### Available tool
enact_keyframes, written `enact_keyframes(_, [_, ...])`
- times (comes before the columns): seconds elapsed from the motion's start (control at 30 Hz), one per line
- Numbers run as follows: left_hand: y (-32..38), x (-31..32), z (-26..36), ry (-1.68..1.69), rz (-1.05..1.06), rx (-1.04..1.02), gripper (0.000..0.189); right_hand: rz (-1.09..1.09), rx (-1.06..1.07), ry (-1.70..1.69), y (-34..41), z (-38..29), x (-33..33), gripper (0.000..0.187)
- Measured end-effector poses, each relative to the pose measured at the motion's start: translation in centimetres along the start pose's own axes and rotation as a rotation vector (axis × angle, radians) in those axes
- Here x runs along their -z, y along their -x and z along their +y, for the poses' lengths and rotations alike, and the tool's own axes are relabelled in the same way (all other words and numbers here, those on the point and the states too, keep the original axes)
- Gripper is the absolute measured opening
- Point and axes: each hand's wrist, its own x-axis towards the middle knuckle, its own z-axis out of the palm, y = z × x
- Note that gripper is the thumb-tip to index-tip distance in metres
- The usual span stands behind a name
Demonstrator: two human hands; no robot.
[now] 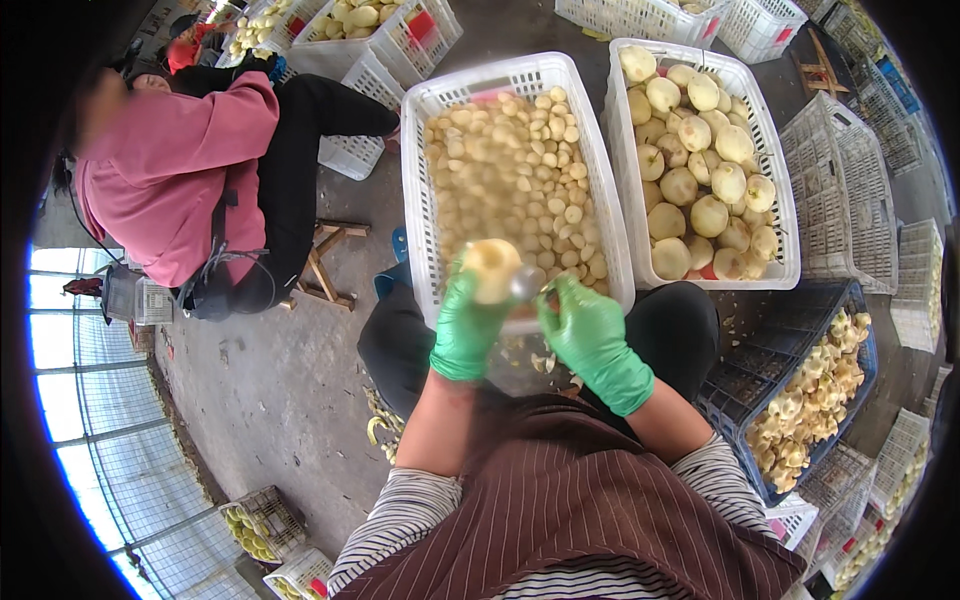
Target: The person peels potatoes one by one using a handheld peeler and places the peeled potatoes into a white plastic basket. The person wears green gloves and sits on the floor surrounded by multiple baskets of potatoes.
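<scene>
My left hand (469, 322), in a green glove, holds a peeled pale fruit (491, 270), pear-like, with a darker hollow on its face. Just right of the fruit is the round metal head of a tool (527, 283), blurred. My right hand (589, 330), also gloved in green, is closed around the tool's handle end. Both hands are over the near edge of a white plastic crate (517, 325) that holds many small pale rounded fruit pieces (555, 206). To its right, a second white crate (637, 282) is filled with whole peeled pears (709, 216), some with stems.
A blue crate (862, 360) of pale fruit cores or trimmings (814, 397) stands tilted at the right. A person in a pink top (180, 165) sits at the left by a wooden stool (326, 262). More crates line the right. Peelings (384, 424) lie on the floor.
</scene>
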Motion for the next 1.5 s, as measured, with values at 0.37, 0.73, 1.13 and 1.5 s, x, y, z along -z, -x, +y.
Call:
enact_keyframes(0.37, [0.8, -2.9, 3.1, -0.498, -0.14, 0.041, 0.077, -0.306, -0.105, -0.438, 1.1, -1.0, -0.3, 0.02])
enact_keyframes(0.73, [1.0, -3.2, 0.0, -0.439, -0.127, -0.183, 0.087, -1.153, -0.576, -2.663, 1.3, -3.0, -0.3, 0.025])
enact_keyframes(1.13, [0.2, 0.7, -0.2, -0.022, 0.021, -0.037, 0.07, 0.12, -0.014, 0.009, 1.0, 0.3, -1.2, 0.015])
enact_keyframes(1.5, [0.9, -1.8, 3.0, -0.532, -0.127, -0.009, 0.068, -0.271, -0.133, -0.477, 2.2, -0.7, -2.3, 0.022])
